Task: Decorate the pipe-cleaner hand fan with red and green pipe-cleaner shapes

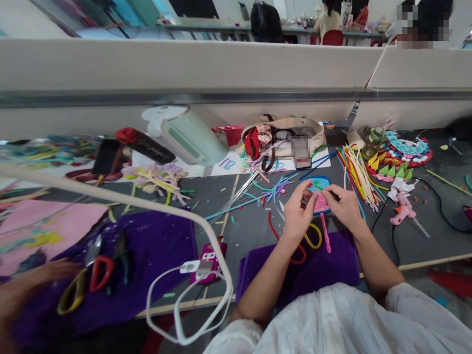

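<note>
My left hand [300,212] and my right hand [344,205] meet over the grey table [254,231], both pinching a small pink and blue pipe-cleaner craft piece [320,194]. A thin green pipe cleaner [319,187] runs between my fingertips across the piece. A pink fuzzy stem [326,232] hangs down from it toward the purple cloth [317,268] under my forearms. Scissors with yellow and red handles [309,242] lie just below my left hand.
A bundle of coloured pipe cleaners [356,172] lies to the right, with a pink glue gun [402,212] and its black cord beyond. A bag [280,135], pale green device [191,135] and phone [208,255] sit left. Another person's arm [33,280] is at far left.
</note>
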The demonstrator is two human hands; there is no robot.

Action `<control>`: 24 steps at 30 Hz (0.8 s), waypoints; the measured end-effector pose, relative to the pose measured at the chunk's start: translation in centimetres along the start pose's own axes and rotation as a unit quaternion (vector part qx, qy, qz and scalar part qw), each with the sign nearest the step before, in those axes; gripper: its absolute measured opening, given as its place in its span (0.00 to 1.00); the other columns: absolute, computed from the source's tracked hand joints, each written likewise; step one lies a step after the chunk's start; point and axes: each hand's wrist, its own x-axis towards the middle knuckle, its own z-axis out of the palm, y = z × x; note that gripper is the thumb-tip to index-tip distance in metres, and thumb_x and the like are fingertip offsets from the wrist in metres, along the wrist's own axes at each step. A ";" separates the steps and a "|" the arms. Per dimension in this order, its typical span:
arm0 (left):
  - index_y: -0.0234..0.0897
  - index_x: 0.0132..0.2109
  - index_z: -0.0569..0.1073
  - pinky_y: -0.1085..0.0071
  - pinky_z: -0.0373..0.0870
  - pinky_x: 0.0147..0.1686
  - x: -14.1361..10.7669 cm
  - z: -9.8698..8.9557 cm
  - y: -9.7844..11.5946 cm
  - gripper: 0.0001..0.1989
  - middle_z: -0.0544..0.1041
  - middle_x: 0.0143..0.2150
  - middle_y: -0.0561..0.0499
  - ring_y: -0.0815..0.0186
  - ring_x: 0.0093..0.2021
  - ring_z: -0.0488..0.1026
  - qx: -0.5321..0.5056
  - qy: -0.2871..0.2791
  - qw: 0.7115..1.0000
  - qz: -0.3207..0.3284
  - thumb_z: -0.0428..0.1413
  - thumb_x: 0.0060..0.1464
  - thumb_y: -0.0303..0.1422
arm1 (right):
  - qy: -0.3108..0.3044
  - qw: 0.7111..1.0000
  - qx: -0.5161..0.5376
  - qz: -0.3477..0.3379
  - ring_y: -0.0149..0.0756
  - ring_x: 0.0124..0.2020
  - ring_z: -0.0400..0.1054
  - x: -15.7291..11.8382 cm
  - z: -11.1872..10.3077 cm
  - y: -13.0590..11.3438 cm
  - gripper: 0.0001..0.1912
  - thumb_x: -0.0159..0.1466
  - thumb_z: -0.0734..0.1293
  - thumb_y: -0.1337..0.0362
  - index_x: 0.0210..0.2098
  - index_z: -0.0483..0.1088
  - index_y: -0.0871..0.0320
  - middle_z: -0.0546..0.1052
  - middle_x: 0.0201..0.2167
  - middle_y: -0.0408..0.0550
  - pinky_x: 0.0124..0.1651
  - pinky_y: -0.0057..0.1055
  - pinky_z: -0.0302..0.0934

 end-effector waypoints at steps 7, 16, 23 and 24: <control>0.41 0.55 0.75 0.69 0.72 0.42 -0.6 0.0 -0.1 0.15 0.78 0.44 0.45 0.63 0.42 0.76 0.139 0.000 0.981 0.132 0.53 0.64 0.36 | 0.014 1.000 0.002 0.009 0.32 0.26 0.68 -0.4 -0.2 -0.2 0.14 0.67 0.62 0.57 0.33 0.76 0.55 0.77 0.26 0.43 0.33 0.28 0.59; 0.40 0.54 0.74 0.68 0.73 0.42 -0.7 0.3 -0.1 0.14 0.78 0.43 0.45 0.63 0.42 0.76 0.150 0.002 0.981 0.125 0.52 0.64 0.36 | -0.009 1.000 -0.013 -0.003 0.33 0.27 0.70 -0.8 -0.6 -0.4 0.14 0.67 0.61 0.57 0.34 0.77 0.54 0.79 0.28 0.44 0.33 0.28 0.60; 0.39 0.49 0.74 0.67 0.72 0.42 -0.6 0.3 -0.3 0.11 0.78 0.40 0.47 0.63 0.40 0.75 0.136 -0.001 0.985 0.103 0.54 0.63 0.36 | -0.024 0.999 -0.035 -0.004 0.36 0.29 0.74 -1.2 -0.3 -0.3 0.13 0.68 0.61 0.58 0.36 0.77 0.52 0.81 0.32 0.46 0.33 0.29 0.62; 0.39 0.48 0.74 0.68 0.72 0.41 -0.6 0.3 -0.3 0.10 0.77 0.40 0.47 0.64 0.39 0.75 0.131 -0.001 0.987 0.095 0.54 0.62 0.36 | -0.026 0.999 -0.036 -0.005 0.37 0.30 0.74 -1.2 -0.2 -0.3 0.12 0.68 0.61 0.58 0.37 0.77 0.52 0.82 0.33 0.46 0.34 0.29 0.62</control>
